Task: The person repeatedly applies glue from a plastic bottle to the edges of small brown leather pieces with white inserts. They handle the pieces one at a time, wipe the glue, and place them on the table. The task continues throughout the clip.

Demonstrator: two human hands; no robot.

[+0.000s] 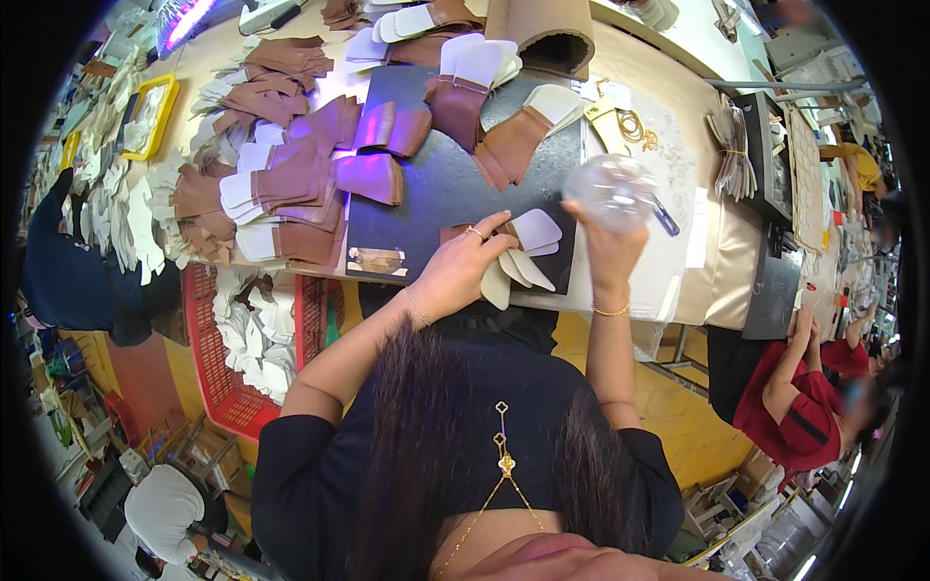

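Observation:
My right hand holds up a clear round plastic bottle above the table's near edge. My left hand rests on a small stack of white and tan cut shoe pieces lying on a dark grey mat. More brown leather pieces with white linings lie spread over the mat and the tabletop to the left.
A red basket of white pieces stands below the table at left. A cardboard roll lies at the far edge. A yellow tray sits at far left. A person in red works at right; other people sit at left.

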